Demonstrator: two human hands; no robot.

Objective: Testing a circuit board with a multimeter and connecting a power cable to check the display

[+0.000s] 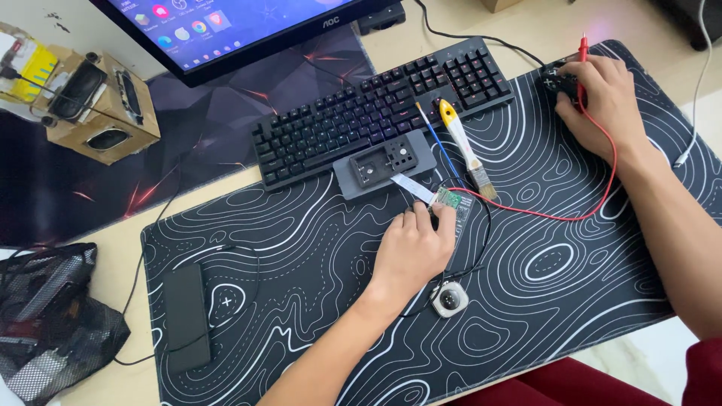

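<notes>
Monitor (248, 30) cut off at top; small board (450, 200) partly under left hand (412, 252) (grip unclear)

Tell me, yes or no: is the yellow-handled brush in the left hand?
No. The yellow-handled brush lies loose on the desk mat, while the left hand rests on a small green circuit board.

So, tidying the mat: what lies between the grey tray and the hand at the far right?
In the head view, between grey tray and right hand: a blue-handled tool and a yellow-handled brush.

blue-lit monitor screen (226, 22) top left, coloured round icons
</notes>
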